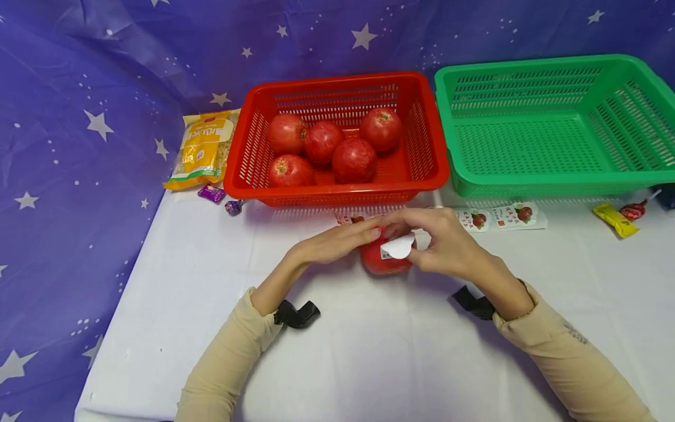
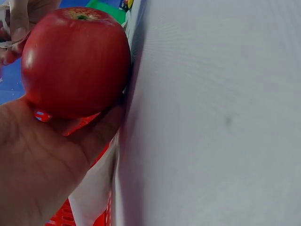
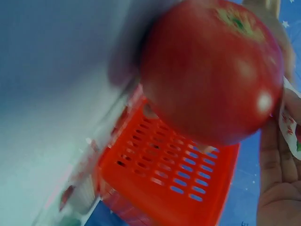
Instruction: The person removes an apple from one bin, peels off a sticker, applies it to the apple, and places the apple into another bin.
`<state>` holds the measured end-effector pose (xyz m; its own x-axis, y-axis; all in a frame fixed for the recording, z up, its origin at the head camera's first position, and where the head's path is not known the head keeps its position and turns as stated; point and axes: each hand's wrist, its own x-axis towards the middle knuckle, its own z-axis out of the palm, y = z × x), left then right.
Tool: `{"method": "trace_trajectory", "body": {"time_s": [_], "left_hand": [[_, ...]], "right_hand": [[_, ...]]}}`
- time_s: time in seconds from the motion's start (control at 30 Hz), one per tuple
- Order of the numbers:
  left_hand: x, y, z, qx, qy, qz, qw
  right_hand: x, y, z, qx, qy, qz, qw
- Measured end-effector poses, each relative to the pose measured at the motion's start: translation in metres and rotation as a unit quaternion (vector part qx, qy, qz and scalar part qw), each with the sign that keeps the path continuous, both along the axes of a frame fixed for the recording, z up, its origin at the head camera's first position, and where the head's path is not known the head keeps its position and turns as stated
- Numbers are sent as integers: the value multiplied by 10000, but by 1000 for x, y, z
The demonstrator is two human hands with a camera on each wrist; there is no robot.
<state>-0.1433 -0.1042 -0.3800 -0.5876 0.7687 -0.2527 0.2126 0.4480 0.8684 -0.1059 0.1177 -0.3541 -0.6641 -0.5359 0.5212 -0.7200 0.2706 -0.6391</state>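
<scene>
On the counter (image 1: 369, 351), mid-frame, an apple (image 1: 382, 264) sits between the left hand (image 1: 337, 240) and right hand (image 1: 448, 243). Behind it, a basket (image 1: 422, 170) holding five apples; a second basket (image 1: 554, 181) to its right. A packet (image 1: 203, 149) lies upper left, stickers (image 1: 501, 218) right of the hands.

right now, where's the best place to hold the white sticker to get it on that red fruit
Pinch the sticker by its free curled edge on the right, coming from the right hand side. Its other end already lies against the red fruit, which the left hand steadies on the table.
</scene>
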Motion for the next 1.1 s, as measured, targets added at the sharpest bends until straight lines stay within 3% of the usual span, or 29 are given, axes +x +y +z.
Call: {"method": "trace_trajectory", "body": {"time_s": [0.07, 0.13, 0.23, 0.33, 0.43, 0.6, 0.73, 0.97, 1.1], "left_hand": [[1, 0, 1, -68, 105, -70, 9999], [3, 1, 2, -189, 451, -164, 9987], [6, 4, 2, -532, 1154, -154, 9918], [7, 7, 1, -729, 1495, 36, 9861], [7, 8, 0, -616, 1424, 249, 9876], [5, 7, -3, -295, 1103, 456, 9924], [2, 6, -6, -105, 938, 599, 9937], [2, 6, -7, -96, 972, 659, 9930], [3, 8, -4, -241, 1074, 613, 9920]], "right_hand": [[0, 1, -1, -66, -73, 105, 9999], [-1, 1, -2, -142, -250, 97, 9995], [0, 2, -2, -354, -916, 33, 9952], [0, 4, 1, -487, -1533, -19, 9870], [-1, 5, 2, -433, -1630, -43, 9857], [-2, 4, 3, -264, -994, -120, 9946], [-2, 4, 2, -371, -956, -184, 9946], [-1, 5, 4, -1076, -1654, -238, 9801], [0, 5, 7, -1747, -2048, 14, 9631]]}}
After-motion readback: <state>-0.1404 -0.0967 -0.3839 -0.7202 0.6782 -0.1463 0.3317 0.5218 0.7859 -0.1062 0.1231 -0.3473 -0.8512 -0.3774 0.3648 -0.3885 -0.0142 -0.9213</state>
